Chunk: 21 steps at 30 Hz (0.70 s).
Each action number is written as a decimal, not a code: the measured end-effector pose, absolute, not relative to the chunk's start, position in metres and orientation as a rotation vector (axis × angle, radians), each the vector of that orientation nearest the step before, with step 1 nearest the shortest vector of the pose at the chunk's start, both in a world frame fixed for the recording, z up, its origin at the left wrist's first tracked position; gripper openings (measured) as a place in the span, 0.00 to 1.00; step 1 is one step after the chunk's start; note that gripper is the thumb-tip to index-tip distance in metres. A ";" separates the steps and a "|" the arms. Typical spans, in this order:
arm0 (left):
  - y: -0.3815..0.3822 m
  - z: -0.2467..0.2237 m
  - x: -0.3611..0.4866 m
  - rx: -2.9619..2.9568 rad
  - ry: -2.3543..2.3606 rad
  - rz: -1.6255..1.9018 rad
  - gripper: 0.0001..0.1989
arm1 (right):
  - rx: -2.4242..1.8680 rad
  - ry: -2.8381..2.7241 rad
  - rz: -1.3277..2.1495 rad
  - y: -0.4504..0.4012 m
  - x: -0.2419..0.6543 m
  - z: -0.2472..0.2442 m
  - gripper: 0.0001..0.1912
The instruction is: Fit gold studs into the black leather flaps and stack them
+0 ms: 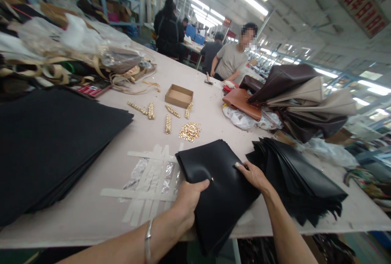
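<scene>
Black leather panels (221, 160) are between my two hands at the table's front edge, their lower end hanging past it. My left hand (186, 201) is closed on the left side, thumb on top beside a small gold stud (212, 179); its other fingers are hidden underneath. At the right edge, my right hand (253, 176) also grips the leather, thumb on top. A fanned stack of black leather pieces (296, 174) lies just right of that hand. Beyond the panels are a pile of small gold hardware pieces (190, 132) and several gold bundles (168, 124).
A large black sheet stack (55, 141) covers the table's left. Tape strips (149, 174) hold plastic to the tabletop. An open cardboard box (179, 95) stands mid-table, brown and beige bags (287, 89) at right, straps and plastic (85, 56) at back left. A person (230, 62) is across the table.
</scene>
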<state>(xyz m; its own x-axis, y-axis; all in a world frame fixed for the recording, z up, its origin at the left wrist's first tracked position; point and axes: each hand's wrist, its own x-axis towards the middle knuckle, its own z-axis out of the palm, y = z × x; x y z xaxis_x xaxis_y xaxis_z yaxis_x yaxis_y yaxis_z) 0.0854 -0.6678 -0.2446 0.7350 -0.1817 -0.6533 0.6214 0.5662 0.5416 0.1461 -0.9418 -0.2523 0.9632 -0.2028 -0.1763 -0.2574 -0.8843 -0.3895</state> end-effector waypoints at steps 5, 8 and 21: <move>-0.642 -0.239 0.105 0.921 0.551 -0.596 0.15 | -2.570 0.314 0.164 -0.940 0.126 -0.249 0.23; -0.626 -0.234 0.110 0.956 0.523 -0.614 0.13 | -2.524 0.315 0.021 -0.928 0.106 -0.246 0.24; -0.539 -0.184 0.115 1.133 0.159 -0.790 0.22 | -1.867 0.432 -0.070 -0.882 0.051 -0.260 0.49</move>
<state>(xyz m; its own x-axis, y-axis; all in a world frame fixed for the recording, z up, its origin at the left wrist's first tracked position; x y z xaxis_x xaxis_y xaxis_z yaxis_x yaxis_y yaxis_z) 0.1150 -0.5391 -0.1840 0.7245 -0.4824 -0.4924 0.6353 0.1901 0.7485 0.0515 -0.8818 -0.2598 0.9303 -0.3282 -0.1639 -0.2591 -0.2715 -0.9269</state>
